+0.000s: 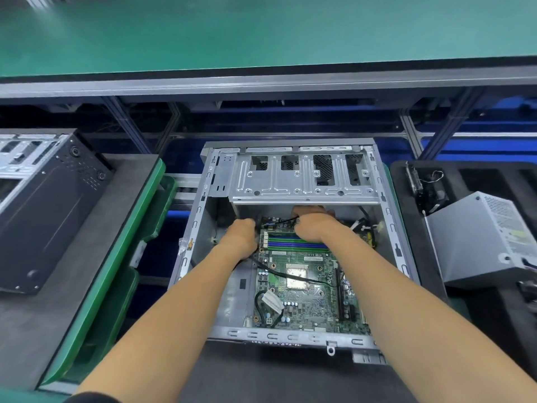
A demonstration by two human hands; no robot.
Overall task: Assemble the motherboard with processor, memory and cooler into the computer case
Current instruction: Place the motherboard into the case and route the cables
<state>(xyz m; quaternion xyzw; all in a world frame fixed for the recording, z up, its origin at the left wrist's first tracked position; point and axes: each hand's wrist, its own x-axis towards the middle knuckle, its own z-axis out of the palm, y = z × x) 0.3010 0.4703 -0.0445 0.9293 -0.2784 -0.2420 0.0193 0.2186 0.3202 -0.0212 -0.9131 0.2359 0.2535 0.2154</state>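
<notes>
The head view looks down into an open computer case (203,228) that lies on its side on a dark mat on the counter (261,373). The green motherboard (305,301) lies flat inside the case, near its front edge and right wall. On it the silver processor (296,276) sits in the middle, and the blue and green memory slots (296,244) run across just behind it. A thin black cable (290,275) crosses over the processor.

Both hands reach to the far end of the board, under the metal drive cage (302,178). The left hand (242,234) has its fingers curled at the far left corner of the motherboard; whether its grip grasps something I cannot tell. The right hand (312,225) is also curled, over the far edge beside a black wire; its grip is hidden too.

A grey power supply (476,239) rests in a black tray at the right, and another black case (46,210) stands at the left.
</notes>
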